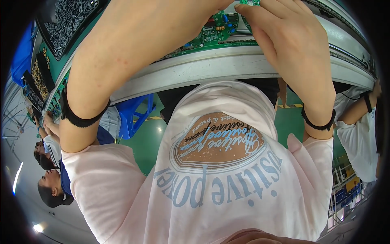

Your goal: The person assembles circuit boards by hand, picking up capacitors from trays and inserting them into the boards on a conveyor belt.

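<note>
At the top edge my left hand (217, 5) reaches over a green circuit board (209, 36) with blue and orange parts on it. Most of its fingers are cut off by the picture's edge, so what they do is hidden. My right hand (284, 28) is over the board's right end, its fingers bent inward. A fingertip rests at a small green piece (250, 2) at the top edge; whether the fingers grip it is hidden. The board lies along a pale metal rail (183, 70) just in front of my body.
A black tray (67, 28) of small dark parts stands at far left, near another bin of yellowish parts (40, 75). A blue stool (132, 118) is below the rail. Co-workers sit at left (55, 187) and stand at right (359, 134).
</note>
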The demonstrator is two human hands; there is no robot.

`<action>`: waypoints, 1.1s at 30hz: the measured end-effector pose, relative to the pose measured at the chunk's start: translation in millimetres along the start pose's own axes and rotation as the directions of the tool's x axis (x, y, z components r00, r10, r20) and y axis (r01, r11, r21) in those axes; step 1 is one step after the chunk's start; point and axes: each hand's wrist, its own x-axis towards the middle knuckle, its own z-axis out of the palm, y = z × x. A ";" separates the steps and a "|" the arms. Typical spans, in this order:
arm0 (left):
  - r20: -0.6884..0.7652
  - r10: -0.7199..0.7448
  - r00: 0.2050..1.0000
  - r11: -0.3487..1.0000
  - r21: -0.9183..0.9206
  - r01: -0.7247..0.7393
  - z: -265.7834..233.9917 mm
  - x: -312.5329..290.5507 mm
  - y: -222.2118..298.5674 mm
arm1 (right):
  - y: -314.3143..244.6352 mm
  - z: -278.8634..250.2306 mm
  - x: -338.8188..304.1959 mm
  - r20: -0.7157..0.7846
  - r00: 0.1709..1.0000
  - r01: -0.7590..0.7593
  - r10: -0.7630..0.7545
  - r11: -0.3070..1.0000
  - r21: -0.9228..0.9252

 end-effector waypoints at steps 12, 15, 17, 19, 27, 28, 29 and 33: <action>0.077 0.108 0.991 0.985 0.127 -0.117 -5.1 5.2 9.5 | 6.2 -0.1 1.6 0.073 0.997 0.036 -0.029 0.995 -0.098; -0.074 0.058 0.996 0.998 0.026 -0.057 -7.9 3.4 3.4 | 18.5 2.0 -8.3 0.061 0.998 0.002 0.006 0.991 -0.133; -0.314 -0.092 0.945 0.960 -0.279 0.001 -12.5 4.0 -8.0 | 32.1 -3.0 -20.3 0.048 0.998 -0.040 0.049 0.983 -0.177; -0.317 -0.263 0.911 0.961 -0.166 0.220 -27.5 -44.2 -37.7 | 40.4 -5.0 -19.8 -0.001 1.000 0.001 -0.001 0.989 -0.151; -0.567 -0.681 0.463 0.572 -0.017 0.820 -12.9 -202.7 -147.7 | 127.6 -60.2 -86.2 -0.023 0.952 -0.304 0.304 0.944 -0.130; -0.476 -0.782 0.403 0.500 -0.091 0.861 -12.0 -211.0 -147.3 | 135.8 -65.1 -85.7 -0.054 0.939 -0.343 0.339 0.929 -0.137; -0.494 -0.778 0.387 0.487 -0.086 0.869 -7.7 -215.6 -145.9 | 142.0 -67.5 -81.6 -0.084 0.924 -0.382 0.373 0.913 -0.142; -0.385 -0.829 0.405 0.510 -0.224 0.831 12.2 -194.0 -158.1 | 91.8 -85.8 -19.7 0.072 0.926 -0.372 0.371 0.928 0.004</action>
